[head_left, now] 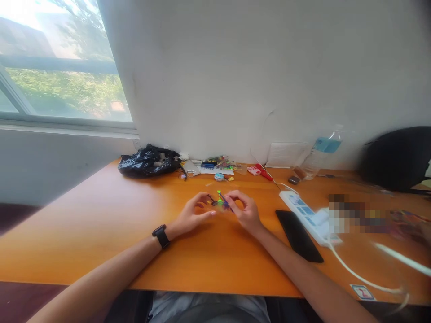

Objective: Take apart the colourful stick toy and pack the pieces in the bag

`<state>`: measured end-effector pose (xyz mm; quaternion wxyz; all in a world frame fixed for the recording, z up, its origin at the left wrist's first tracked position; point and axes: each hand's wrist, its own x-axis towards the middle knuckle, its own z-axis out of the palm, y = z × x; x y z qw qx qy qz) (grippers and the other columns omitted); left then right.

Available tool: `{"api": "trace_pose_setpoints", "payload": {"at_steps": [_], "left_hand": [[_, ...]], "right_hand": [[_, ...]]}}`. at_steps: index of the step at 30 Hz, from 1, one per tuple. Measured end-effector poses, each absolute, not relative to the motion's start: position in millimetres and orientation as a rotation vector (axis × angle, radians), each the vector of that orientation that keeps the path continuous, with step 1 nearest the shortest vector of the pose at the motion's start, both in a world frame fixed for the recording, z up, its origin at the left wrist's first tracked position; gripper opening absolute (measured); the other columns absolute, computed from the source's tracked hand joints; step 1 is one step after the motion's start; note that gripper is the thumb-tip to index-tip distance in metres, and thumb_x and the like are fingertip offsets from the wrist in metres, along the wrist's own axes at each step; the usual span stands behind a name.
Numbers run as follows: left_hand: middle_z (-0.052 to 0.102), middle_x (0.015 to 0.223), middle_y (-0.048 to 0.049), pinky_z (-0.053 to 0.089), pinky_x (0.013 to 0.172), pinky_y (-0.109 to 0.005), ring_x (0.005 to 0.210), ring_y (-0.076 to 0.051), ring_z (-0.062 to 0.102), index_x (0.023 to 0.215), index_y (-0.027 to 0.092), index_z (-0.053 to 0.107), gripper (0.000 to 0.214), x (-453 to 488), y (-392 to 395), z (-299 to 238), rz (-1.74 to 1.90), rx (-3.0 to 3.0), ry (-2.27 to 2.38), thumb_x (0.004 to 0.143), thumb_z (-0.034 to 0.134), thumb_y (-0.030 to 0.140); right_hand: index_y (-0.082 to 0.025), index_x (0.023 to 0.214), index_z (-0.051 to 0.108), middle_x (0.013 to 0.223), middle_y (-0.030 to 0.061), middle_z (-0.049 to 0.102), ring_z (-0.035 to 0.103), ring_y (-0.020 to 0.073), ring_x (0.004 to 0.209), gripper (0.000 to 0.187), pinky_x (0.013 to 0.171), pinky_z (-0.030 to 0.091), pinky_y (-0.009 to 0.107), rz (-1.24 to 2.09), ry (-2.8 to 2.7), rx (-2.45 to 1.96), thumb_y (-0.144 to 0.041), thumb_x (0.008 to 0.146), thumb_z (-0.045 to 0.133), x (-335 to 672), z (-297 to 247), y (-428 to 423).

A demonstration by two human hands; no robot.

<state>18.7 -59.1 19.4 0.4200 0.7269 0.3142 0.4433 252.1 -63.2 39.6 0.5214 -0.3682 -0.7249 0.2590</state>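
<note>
In the head view my right hand (244,210) is closed in a pinch over the desk, holding a small blue and yellow-green plastic toy (220,201). Blur and my fingers hide its exact shape. My left hand (194,211) is just left of it, thumb and fingers apart around a gap. A small dark piece (213,202) shows between the two hands, close to the left fingertips; whether it joins the toy I cannot make out. On my left wrist is a black watch (161,236).
A crumpled black plastic bag (148,160) and several small coloured parts (220,161) lie along the wall. To my right are a black phone (299,235), a white power strip (305,215) with cables, a red-handled tool (264,172) and a water bottle (313,161).
</note>
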Motion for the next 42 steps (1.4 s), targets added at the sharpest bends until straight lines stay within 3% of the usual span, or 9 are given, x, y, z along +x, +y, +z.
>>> {"api": "trace_pose_setpoints", "payload": {"at_steps": [4, 11, 22, 24, 27, 29, 34, 37, 42], "left_hand": [[0.070, 0.128, -0.0140, 0.052, 0.100, -0.040, 0.116, -0.029, 0.067, 0.126, 0.021, 0.069, 0.054, 20, -56, 13, 1.030, 1.847, 0.731, 0.081, 0.087, 0.045], [0.075, 0.117, -0.0119, 0.055, 0.089, -0.034, 0.102, -0.026, 0.070, 0.124, 0.018, 0.071, 0.048, 22, -60, 20, 0.973, 1.818, 0.737, 0.089, 0.078, 0.051], [0.077, 0.082, -0.0075, 0.053, 0.070, -0.028, 0.073, -0.018, 0.067, 0.085, 0.012, 0.076, 0.045, 20, -62, 21, 0.737, 1.875, 0.854, 0.096, 0.066, 0.054], [0.077, 0.085, -0.0082, 0.053, 0.071, -0.028, 0.076, -0.019, 0.068, 0.091, 0.012, 0.076, 0.044, 21, -65, 26, 0.775, 1.873, 0.842, 0.095, 0.068, 0.055], [0.076, 0.112, -0.0117, 0.056, 0.086, -0.033, 0.097, -0.024, 0.070, 0.117, 0.015, 0.073, 0.045, 23, -68, 31, 0.992, 1.806, 0.779, 0.091, 0.073, 0.053], [0.074, 0.119, -0.0129, 0.055, 0.094, -0.036, 0.104, -0.025, 0.070, 0.121, 0.017, 0.070, 0.046, 24, -67, 32, 1.098, 1.732, 0.753, 0.093, 0.072, 0.052], [0.076, 0.092, -0.0089, 0.056, 0.081, -0.031, 0.085, -0.021, 0.069, 0.091, 0.014, 0.072, 0.041, 23, -62, 30, 1.181, 1.607, 0.874, 0.095, 0.068, 0.055], [0.074, 0.083, -0.0066, 0.054, 0.077, -0.029, 0.079, -0.018, 0.067, 0.083, 0.015, 0.069, 0.041, 20, -59, 29, 1.186, 1.568, 0.888, 0.095, 0.069, 0.054], [0.071, 0.080, -0.0049, 0.051, 0.078, -0.028, 0.077, -0.017, 0.065, 0.079, 0.015, 0.068, 0.038, 18, -57, 27, 1.217, 1.448, 0.910, 0.094, 0.071, 0.050]], "right_hand": [[-0.023, 0.095, 0.075, 0.097, 0.0058, 0.076, 0.071, 0.0236, 0.091, 0.017, 0.089, 0.056, 0.037, 0.704, -1.791, -0.873, -0.038, 0.096, 0.069, 252, 34, -64], [-0.024, 0.096, 0.070, 0.107, 0.0090, 0.077, 0.074, 0.0259, 0.100, 0.022, 0.094, 0.058, 0.040, 0.903, -1.603, -0.879, -0.046, 0.094, 0.071, 249, 30, -65], [-0.024, 0.088, 0.061, 0.100, 0.0056, 0.079, 0.076, 0.0241, 0.100, 0.031, 0.095, 0.058, 0.041, 1.004, -1.131, -0.860, -0.048, 0.085, 0.080, 252, 37, -57], [-0.024, 0.088, 0.059, 0.100, 0.0054, 0.079, 0.076, 0.0241, 0.099, 0.032, 0.092, 0.059, 0.040, 1.021, -1.119, -0.875, -0.048, 0.086, 0.080, 252, 36, -57], [-0.023, 0.087, 0.059, 0.101, 0.0060, 0.078, 0.076, 0.0246, 0.099, 0.033, 0.091, 0.059, 0.041, 1.037, -1.205, -0.895, -0.050, 0.086, 0.079, 249, 33, -59], [-0.023, 0.087, 0.060, 0.102, 0.0071, 0.077, 0.075, 0.0258, 0.100, 0.034, 0.092, 0.059, 0.043, 1.054, -1.267, -0.911, -0.052, 0.086, 0.078, 245, 31, -61], [-0.022, 0.081, 0.059, 0.104, 0.0085, 0.077, 0.074, 0.0287, 0.102, 0.041, 0.091, 0.060, 0.044, 1.226, -1.384, -0.972, -0.057, 0.081, 0.081, 239, 22, -63], [-0.022, 0.091, 0.066, 0.105, 0.0074, 0.076, 0.073, 0.0256, 0.101, 0.039, 0.093, 0.058, 0.041, 1.200, -1.405, -0.955, -0.056, 0.081, 0.082, 241, 20, -58], [-0.019, 0.089, 0.070, 0.078, 0.0018, 0.070, 0.066, 0.0172, 0.073, 0.038, 0.071, 0.055, 0.030, 1.160, -1.305, -0.984, -0.053, 0.077, 0.085, 252, 24, -48]]}}
